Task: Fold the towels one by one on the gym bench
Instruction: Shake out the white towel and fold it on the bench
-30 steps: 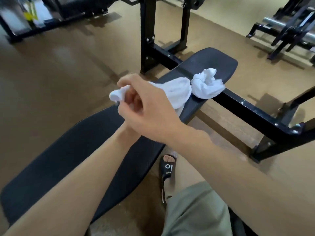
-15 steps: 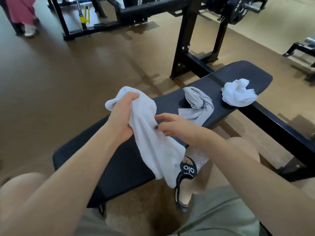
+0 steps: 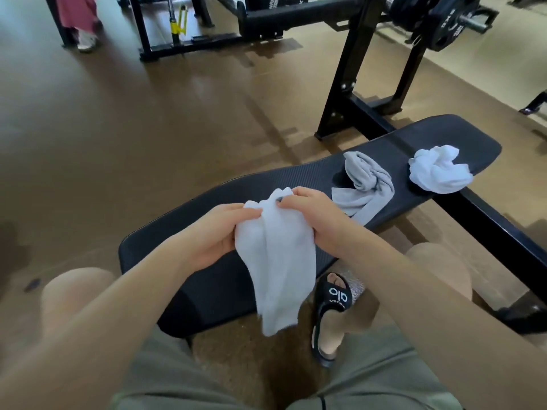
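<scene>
Left hand (image 3: 217,235) and right hand (image 3: 318,220) both closed tight on top of white towel (image 3: 278,261); hands close together, towel bunched between them, hanging down in front of black worktop (image 3: 236,193); grey towel (image 3: 365,182) lies crumpled on worktop just right of right hand; another white towel (image 3: 438,173) balled up near far end, apart from grey one; black slipper (image 3: 333,303) on floor below.
</scene>
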A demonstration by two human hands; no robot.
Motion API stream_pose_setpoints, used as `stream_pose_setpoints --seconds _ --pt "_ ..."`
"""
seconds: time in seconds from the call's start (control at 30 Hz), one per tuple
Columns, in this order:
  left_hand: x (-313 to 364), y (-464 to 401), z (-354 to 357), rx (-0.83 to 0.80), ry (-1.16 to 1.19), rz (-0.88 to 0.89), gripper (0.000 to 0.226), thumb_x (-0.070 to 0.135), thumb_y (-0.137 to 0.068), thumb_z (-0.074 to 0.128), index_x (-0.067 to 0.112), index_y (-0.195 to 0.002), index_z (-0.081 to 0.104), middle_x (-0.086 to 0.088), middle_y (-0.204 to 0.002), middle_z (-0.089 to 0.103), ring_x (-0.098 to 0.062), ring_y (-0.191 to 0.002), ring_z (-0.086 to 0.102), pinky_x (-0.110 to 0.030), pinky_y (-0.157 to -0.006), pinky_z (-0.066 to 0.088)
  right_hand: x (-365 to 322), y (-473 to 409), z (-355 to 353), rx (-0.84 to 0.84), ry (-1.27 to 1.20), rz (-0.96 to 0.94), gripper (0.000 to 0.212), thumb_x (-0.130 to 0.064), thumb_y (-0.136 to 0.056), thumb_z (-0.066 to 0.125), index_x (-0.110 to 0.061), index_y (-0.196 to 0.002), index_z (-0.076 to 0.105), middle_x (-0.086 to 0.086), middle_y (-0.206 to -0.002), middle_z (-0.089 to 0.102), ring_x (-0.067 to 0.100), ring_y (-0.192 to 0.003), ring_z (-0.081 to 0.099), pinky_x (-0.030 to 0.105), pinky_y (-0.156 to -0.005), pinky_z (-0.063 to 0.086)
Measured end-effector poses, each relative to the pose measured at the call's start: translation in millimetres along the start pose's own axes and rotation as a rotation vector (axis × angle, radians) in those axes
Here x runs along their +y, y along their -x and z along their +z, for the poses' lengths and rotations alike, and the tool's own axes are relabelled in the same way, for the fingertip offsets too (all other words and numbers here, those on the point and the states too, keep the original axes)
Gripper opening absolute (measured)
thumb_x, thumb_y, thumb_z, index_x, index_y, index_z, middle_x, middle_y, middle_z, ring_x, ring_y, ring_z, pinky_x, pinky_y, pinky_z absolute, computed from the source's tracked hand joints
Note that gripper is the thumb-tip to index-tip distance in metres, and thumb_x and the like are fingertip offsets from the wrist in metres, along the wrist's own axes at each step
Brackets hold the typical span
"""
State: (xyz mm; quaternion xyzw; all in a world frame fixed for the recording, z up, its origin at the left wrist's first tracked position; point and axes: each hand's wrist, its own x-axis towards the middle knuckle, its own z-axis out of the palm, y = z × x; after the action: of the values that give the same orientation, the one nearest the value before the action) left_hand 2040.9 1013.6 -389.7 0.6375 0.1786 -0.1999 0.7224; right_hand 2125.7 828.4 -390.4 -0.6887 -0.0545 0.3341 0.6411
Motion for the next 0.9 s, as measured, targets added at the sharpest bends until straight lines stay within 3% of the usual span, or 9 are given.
stream_pose_setpoints --seconds 0.13,0.27,0.37,0.43,0.53,0.63,0.73,0.83,0.9 --pt "-5 3 -5 0.108 0.065 0.03 0.032 0.023 -0.1 0.061 0.004 -0.124 0.066 -0.009 -0.121 0.073 -0.026 -0.108 0.069 -0.045 -0.099 0.051 1 8 0 -0.094 -0.171 0.131 0.026 -0.031 -0.098 0.062 -0.021 -0.074 0.063 -0.003 -0.073 0.058 0.015 -0.067 0.054 0.028 -0.062 0.044" --pt "2 1 -6 0.152 0.18 0.035 0.013 0.028 -0.099 0.061 0.015 -0.099 0.064 -0.005 -0.102 0.072 -0.018 -0.094 0.071 -0.038 -0.081 0.054 4 14 0 -0.136 -0.357 0.313 0.029 -0.035 -0.103 0.047 -0.009 -0.11 0.057 0.005 -0.082 0.055 0.016 -0.058 0.047 0.027 -0.058 0.046" --pt "8 2 0 0.189 0.218 0.042 0.014 0.03 -0.102 0.058 0.018 -0.105 0.063 -0.004 -0.108 0.075 -0.019 -0.098 0.073 -0.038 -0.081 0.056 9 17 9 -0.173 -0.283 0.348 0.039 -0.046 -0.096 0.058 -0.011 -0.112 0.061 0.021 -0.098 0.053 0.034 -0.077 0.052 0.035 -0.08 0.047" --pt "12 4 1 0.187 0.256 0.038 0.014 0.029 -0.103 0.057 0.016 -0.099 0.06 -0.003 -0.104 0.074 -0.018 -0.093 0.073 -0.036 -0.078 0.056 12 18 13 -0.24 -0.255 0.313 0.044 -0.051 -0.09 0.068 -0.011 -0.105 0.058 0.019 -0.108 0.051 0.031 -0.09 0.049 0.039 -0.096 0.039" --pt "16 4 -3 0.161 0.294 0.021 0.021 0.03 -0.103 0.056 0.015 -0.089 0.058 -0.001 -0.093 0.071 -0.017 -0.084 0.071 -0.034 -0.078 0.054 16 22 14 -0.275 -0.288 0.345 0.043 -0.048 -0.099 0.057 -0.017 -0.126 0.069 0.007 -0.124 0.071 0.026 -0.114 0.067 0.043 -0.101 0.049" --pt "18 7 -9 0.14 0.3 0.026 0.034 0.026 -0.102 0.058 0.02 -0.069 0.059 0.004 -0.075 0.064 -0.012 -0.069 0.065 -0.031 -0.07 0.048 15 25 6 -0.25 -0.465 0.349 0.042 -0.048 -0.099 0.055 -0.014 -0.099 0.079 0.005 -0.096 0.073 0.024 -0.088 0.069 0.037 -0.084 0.049" --pt "21 9 -17 0.146 0.289 0.024 0.019 0.027 -0.099 0.061 0.018 -0.083 0.068 -0.002 -0.093 0.073 -0.019 -0.085 0.07 -0.035 -0.079 0.051 22 25 4 -0.173 -0.542 0.345 0.024 -0.029 -0.098 0.056 -0.013 -0.089 0.071 0.006 -0.09 0.063 0.023 -0.082 0.06 0.036 -0.08 0.045" --pt "21 10 -24 0.192 0.307 0.028 0.023 0.027 -0.099 0.061 0.019 -0.081 0.074 -0.004 -0.099 0.074 -0.021 -0.09 0.072 -0.037 -0.081 0.052 33 19 -3 -0.069 -0.526 0.343 0.027 -0.017 -0.087 0.057 -0.019 -0.073 0.035 0.001 -0.077 0.032 0.019 -0.069 0.034 0.034 -0.066 0.031" --pt "18 11 -28 0.24 0.311 0.025 0.018 0.026 -0.098 0.061 0.015 -0.098 0.075 -0.006 -0.108 0.075 -0.023 -0.098 0.073 -0.038 -0.085 0.054 31 17 -16 0.023 -0.594 0.28 0.024 -0.015 -0.088 0.054 -0.015 -0.068 0.04 0.001 -0.07 0.04 0.018 -0.061 0.043 0.031 -0.062 0.037"
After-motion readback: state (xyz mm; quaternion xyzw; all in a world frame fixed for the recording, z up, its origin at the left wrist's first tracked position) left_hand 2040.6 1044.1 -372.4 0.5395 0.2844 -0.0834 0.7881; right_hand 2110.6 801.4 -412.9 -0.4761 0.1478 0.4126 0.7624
